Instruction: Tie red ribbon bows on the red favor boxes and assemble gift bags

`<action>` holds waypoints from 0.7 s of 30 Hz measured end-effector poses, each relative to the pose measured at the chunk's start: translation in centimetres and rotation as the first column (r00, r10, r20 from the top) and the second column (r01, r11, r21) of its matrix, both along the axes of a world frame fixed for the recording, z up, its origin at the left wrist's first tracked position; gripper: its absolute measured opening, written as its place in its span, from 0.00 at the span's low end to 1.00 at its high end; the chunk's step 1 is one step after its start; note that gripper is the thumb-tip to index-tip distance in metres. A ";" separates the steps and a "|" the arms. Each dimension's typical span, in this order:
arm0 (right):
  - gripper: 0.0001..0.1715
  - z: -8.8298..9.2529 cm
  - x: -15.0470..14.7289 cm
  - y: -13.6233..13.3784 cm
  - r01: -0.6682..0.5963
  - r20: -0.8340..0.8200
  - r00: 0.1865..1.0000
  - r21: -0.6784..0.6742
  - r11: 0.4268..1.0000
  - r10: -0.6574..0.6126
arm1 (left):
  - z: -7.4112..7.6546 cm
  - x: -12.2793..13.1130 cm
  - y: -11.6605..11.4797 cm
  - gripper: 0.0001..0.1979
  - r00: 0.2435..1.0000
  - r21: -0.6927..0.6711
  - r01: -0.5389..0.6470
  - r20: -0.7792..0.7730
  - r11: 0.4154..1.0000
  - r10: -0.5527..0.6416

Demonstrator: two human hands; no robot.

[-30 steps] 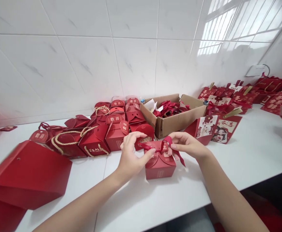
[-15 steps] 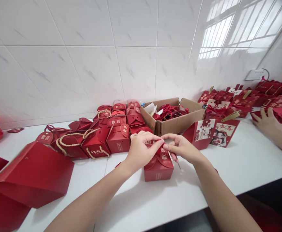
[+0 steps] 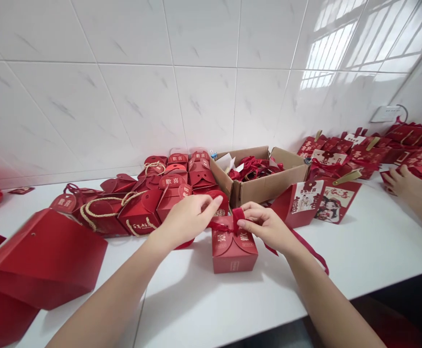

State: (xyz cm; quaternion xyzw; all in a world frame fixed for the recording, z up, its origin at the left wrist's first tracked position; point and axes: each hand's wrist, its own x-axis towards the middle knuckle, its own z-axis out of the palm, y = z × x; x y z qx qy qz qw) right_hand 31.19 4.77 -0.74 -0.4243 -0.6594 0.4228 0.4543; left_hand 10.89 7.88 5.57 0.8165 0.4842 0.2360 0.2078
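A small red gift box [image 3: 234, 261] with rounded, interlocking top flaps and gold lettering stands upright on the white table. Across its top runs a red ribbon [image 3: 238, 217], raised in a loop at the middle. My right hand [image 3: 267, 224] pinches this loop between thumb and fingers. One ribbon tail trails out beyond my right wrist onto the table. To the left of the box, my left hand [image 3: 187, 217] is closed about the ribbon's other side, its lower fingers hidden. A ribbon end shows beneath that hand.
Behind stands a cardboard box [image 3: 267, 188] of red ribbons. Several finished-looking red boxes [image 3: 138, 217] crowd the back left; larger red boxes [image 3: 48, 261] lie nearer. Red bags [image 3: 307, 203] stand to the right, where another person's hand [image 3: 410, 183] touches a red package.
My left hand has moved left, away from the box's top, and my hands are now apart. The ribbon loop and its trailing tail have come into view. The box stays nearly in place.
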 end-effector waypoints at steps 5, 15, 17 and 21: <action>0.14 0.0 -0.4 -0.3 -0.055 -0.098 0.994 -0.085 0.995 0.047 | -0.4 -1.6 0.5 0.22 0.976 -0.240 0.024 -0.207 0.970 -0.075; 0.15 -0.4 -2.4 -1.2 0.315 -0.008 0.949 -0.012 0.949 -0.315 | 1.5 -2.1 0.4 0.17 0.962 -0.418 0.220 -0.057 0.881 -0.267; 0.13 -0.4 -2.5 -1.4 0.340 0.057 0.938 0.053 0.939 -0.343 | 2.3 -2.1 -0.3 0.17 0.951 -0.478 0.301 0.087 0.825 -0.297; 0.11 -0.1 -2.4 -1.7 0.141 0.152 0.971 0.256 0.956 -0.184 | 2.5 -1.0 -0.9 0.13 0.879 -0.438 0.421 0.414 0.794 -0.237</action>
